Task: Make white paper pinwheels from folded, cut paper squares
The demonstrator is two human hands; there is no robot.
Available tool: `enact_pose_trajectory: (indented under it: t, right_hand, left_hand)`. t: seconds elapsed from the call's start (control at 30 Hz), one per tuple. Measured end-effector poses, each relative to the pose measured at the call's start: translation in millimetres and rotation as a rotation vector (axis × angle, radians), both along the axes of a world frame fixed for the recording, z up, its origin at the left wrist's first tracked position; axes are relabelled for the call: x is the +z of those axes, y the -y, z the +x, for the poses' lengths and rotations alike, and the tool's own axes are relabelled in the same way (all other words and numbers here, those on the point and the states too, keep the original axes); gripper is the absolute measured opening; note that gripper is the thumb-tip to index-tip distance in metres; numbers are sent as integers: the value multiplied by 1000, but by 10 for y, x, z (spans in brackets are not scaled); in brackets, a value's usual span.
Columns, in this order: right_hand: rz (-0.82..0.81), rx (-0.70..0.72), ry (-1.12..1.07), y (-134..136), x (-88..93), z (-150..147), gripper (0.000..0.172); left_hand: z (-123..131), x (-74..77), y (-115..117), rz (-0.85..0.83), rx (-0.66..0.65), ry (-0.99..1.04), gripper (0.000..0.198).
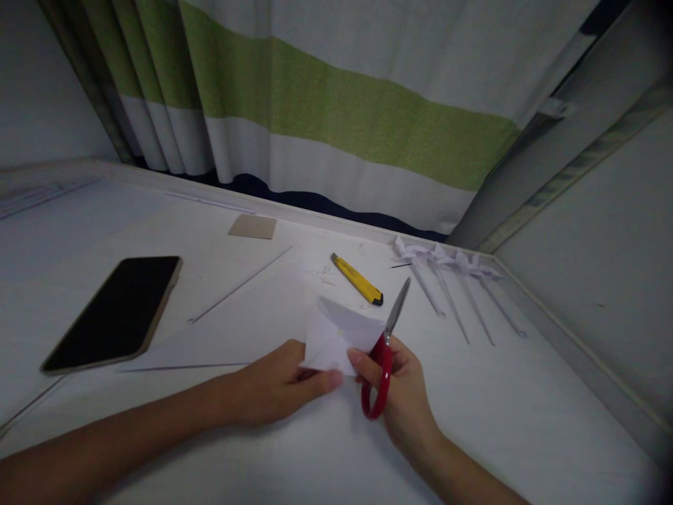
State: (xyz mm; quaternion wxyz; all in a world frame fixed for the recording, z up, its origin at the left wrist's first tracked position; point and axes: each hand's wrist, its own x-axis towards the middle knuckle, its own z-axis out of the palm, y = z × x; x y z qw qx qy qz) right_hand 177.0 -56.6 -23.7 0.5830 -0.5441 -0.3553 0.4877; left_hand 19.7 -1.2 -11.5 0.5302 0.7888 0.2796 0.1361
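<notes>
A small piece of white paper (327,340), folded with raised flaps, is held up between both hands. My left hand (287,386) pinches its lower left edge, thumb on top. With thumb and fingers my right hand (402,382) grips the paper's right side. That same hand also carries red-handled scissors (386,358), their blades pointing up and away and looking closed. Just beyond the paper a yellow utility knife (357,279) lies on the white table. Under and behind my left hand rests a larger sheet of white paper (236,330).
A dark phone (113,315) lies at the left, near a thin white stick (239,286). Toward the back is a small brown card (253,226). Several paper pinwheels on sticks (452,259) lie at the back right. A striped curtain (341,98) hangs behind the table.
</notes>
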Motion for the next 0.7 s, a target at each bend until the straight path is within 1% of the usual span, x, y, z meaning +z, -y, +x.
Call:
enact_pose_trajectory:
  t: [0.07, 0.13, 0.2, 0.3, 0.4, 0.5, 0.57, 0.7]
  right_hand:
    - [-27, 39, -4, 10, 3, -27, 21]
    - [-44, 53, 4, 16, 11, -37, 21]
    - [-59, 75, 16, 18, 21, -35, 21]
    - [-81, 114, 18, 21, 36, -33, 22]
    - [-85, 138, 10, 25, 47, -43, 22]
    - [-87, 166, 4, 30, 36, -55, 26]
    - [-71, 200, -22, 40, 8, -59, 29]
    - [-7, 325, -126, 89, -61, -61, 30]
  left_hand:
    - [4, 0, 2, 96, 75, 28, 35]
    - [-4, -21, -30, 131, 122, 39, 43]
    - [-16, -54, -64, 116, 148, 56, 46]
    - [-25, -88, -74, 90, 142, 88, 44]
    - [-25, -81, -41, 95, 112, 84, 40]
    - [-28, -54, -16, 86, 79, 58, 39]
    - [-36, -38, -21, 48, 117, 32, 42]
    - [-61, -12, -56, -45, 246, 35, 44]
